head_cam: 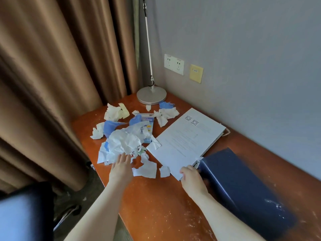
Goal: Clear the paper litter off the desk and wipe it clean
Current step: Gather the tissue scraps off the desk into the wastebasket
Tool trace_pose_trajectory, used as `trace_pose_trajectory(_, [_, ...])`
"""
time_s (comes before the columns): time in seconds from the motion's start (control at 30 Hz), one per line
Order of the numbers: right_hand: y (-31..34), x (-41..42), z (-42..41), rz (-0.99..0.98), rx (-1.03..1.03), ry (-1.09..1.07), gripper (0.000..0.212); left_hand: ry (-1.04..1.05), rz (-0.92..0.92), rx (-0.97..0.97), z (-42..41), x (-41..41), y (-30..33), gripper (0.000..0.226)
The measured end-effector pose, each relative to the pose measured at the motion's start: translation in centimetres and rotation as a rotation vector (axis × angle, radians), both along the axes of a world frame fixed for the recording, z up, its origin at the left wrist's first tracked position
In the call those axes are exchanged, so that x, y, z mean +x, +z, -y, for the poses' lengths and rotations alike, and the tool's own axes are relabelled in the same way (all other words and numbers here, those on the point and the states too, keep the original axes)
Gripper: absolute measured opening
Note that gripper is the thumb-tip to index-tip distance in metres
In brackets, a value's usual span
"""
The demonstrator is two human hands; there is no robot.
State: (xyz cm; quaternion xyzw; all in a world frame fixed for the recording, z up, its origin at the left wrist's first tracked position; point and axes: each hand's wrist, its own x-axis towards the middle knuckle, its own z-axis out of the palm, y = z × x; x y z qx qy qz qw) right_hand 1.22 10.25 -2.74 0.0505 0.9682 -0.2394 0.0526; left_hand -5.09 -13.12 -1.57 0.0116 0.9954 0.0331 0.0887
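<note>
We're in the litter-gathering step, wiping not yet begun. The left hand point(121, 168) reaches out with fingers spread and released, fingertips right at the near edge of the crumpled paper pile point(121, 145), holding nothing. Over on the other side, the right hand point(191, 176) has its fingers curled on the near corner of the white booklet point(184, 138), which lies flat between the pile and the dark blue box point(243, 188).

The litter sits on the far left part of the orange counter point(156, 206): crumpled tissues, torn white scraps point(145, 168), blue bits, all scattered in front of the lamp base point(151, 95). White dust specks the near counter and the box.

Next move, as I judge it: close those left fingers around the big wad and sweep the loose scraps together, since they lie apart and one grab won't take them all.

Writing? Two QR codes point(191, 120) on the booklet's far corner, with faint print lines below, too small to read. A small blue carton point(147, 126) half-buried in the pile carries print, also illegible.
</note>
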Motion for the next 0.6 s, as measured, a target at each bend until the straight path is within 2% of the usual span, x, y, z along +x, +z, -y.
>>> trace_pose_trajectory(0.23, [1.6,-8.1,6.7,-0.17,-0.158,0.085,0.028,0.188,-0.061,0.202,3.0,-7.0,-0.6,0.066])
trace_pose_trajectory(0.37, [1.4,-12.6,10.1,-0.216,-0.142,0.076,0.033,0.041,0.011,0.163,5.3,-10.1,-2.0,0.071])
trace_pose_trajectory(0.43, [0.4,-13.9,11.2,-0.168,-0.053,0.069,0.045,-0.035,0.057,0.166,5.9,-11.1,-3.0,0.073])
trace_pose_trajectory(0.53, [-0.9,-15.5,12.4,0.044,0.047,-0.012,0.07,-0.083,0.12,0.235,6.1,-12.1,-4.2,0.078])
trace_pose_trajectory(0.6, [-1.6,-16.3,13.0,0.129,0.078,-0.046,0.077,-0.123,0.155,0.276,5.8,-12.5,-4.7,0.079])
